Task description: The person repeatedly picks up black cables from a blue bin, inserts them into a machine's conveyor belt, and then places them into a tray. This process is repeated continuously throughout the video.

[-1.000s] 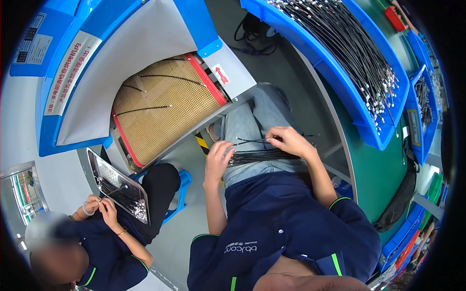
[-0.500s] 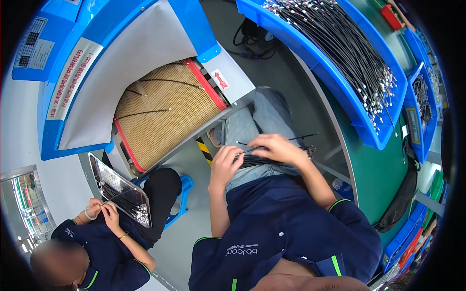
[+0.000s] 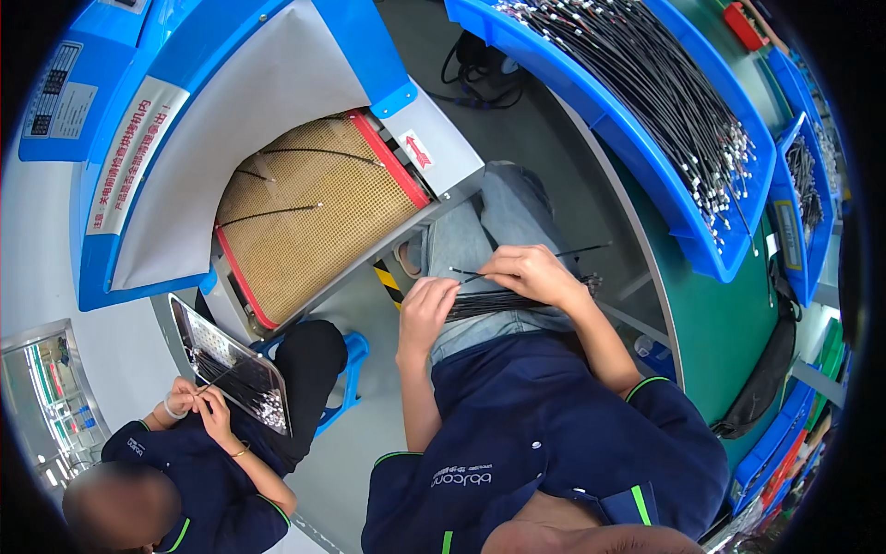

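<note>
Over my lap, my left hand (image 3: 427, 319) is closed, thumb and fingertips pinching a thin black cable near one of its ends. My right hand (image 3: 533, 277) pinches the same black cable (image 3: 583, 248) a short way along, and its far part sticks out to the right past my knuckles. A short dark end shows between the two hands; its tip is too small to make out. Beneath my hands a bundle of similar black cables (image 3: 498, 305) lies across my thighs, partly hidden by my right wrist.
Ahead on the left, a blue-and-white conveyor machine carries several black cables on its mesh belt (image 3: 314, 217). A blue bin (image 3: 591, 97) full of cables stands on the green table (image 3: 729, 342) to my right. At lower left a co-worker handles a cable over a metal tray (image 3: 198, 323).
My right hand has shifted slightly right and its fingers have curled in more around the cable. My left hand stays nearly in place. The cables on the belt have crept slightly left.
</note>
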### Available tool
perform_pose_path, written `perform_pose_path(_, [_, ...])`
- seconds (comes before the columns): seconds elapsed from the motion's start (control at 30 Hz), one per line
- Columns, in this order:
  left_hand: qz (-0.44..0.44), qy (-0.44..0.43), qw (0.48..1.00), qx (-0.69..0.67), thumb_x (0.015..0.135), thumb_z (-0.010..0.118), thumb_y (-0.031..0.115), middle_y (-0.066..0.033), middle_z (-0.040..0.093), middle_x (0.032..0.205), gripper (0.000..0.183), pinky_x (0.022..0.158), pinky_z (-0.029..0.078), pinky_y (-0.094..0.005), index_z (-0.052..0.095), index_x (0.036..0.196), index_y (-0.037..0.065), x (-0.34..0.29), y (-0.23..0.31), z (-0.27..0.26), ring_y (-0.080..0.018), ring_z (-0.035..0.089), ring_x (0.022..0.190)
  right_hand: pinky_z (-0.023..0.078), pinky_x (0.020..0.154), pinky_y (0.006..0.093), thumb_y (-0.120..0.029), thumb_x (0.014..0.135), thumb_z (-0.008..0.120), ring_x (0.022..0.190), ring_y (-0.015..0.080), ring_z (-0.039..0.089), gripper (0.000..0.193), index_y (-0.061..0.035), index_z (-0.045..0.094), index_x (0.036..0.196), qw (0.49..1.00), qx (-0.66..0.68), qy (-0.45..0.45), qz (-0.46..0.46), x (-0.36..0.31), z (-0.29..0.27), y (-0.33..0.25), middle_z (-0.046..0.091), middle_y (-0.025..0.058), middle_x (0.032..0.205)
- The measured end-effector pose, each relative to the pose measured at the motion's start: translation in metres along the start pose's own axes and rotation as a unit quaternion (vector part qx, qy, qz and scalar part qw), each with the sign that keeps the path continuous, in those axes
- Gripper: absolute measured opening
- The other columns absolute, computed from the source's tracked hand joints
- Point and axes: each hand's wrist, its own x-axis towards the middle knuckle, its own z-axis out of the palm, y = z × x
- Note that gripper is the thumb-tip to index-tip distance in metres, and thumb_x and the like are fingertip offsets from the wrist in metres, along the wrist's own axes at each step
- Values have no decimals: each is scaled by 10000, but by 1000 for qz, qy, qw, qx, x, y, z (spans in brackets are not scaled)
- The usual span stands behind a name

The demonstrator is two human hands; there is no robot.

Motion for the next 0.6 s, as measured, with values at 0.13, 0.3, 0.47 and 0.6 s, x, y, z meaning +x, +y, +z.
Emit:
perform_pose_path(0.13, [7, 21, 1000, -3, 769, 690, 8, -92, 644, 836, 135, 667, 496, -354, 619, 882, 26, 2, 4, 1, -259, 623, 779, 510, 634, 357, -131, 789, 660, 753, 235, 641, 141, -103, 687, 924, 998, -13, 24, -49, 2, -2, -3, 633, 25, 847])
perform_pose_path(0.3, [14, 43, 999, -4, 767, 697, 12, -87, 648, 840, 143, 673, 503, -355, 631, 893, 28, 3, 3, 3, -257, 622, 789, 512, 628, 347, -137, 785, 661, 755, 209, 641, 155, -110, 683, 936, 997, -23, 29, -61, 3, -3, -4, 625, 9, 848])
perform_pose_path(0.47, [60, 35, 997, 45, 756, 711, 13, -80, 650, 863, 191, 681, 508, -350, 640, 933, 25, 3, 1, 2, -248, 618, 799, 511, 617, 330, -133, 785, 659, 746, 196, 641, 154, -117, 685, 936, 993, -75, 29, -86, 2, -5, -8, 623, -1, 837])
perform_pose_path(0.6, [37, 27, 999, 11, 736, 725, 10, -85, 655, 895, 223, 691, 507, -348, 642, 943, 20, 3, 1, 3, -251, 617, 811, 511, 616, 320, -132, 774, 673, 746, 191, 643, 159, -118, 689, 932, 994, -44, 49, -88, 4, -3, -8, 638, -1, 850])
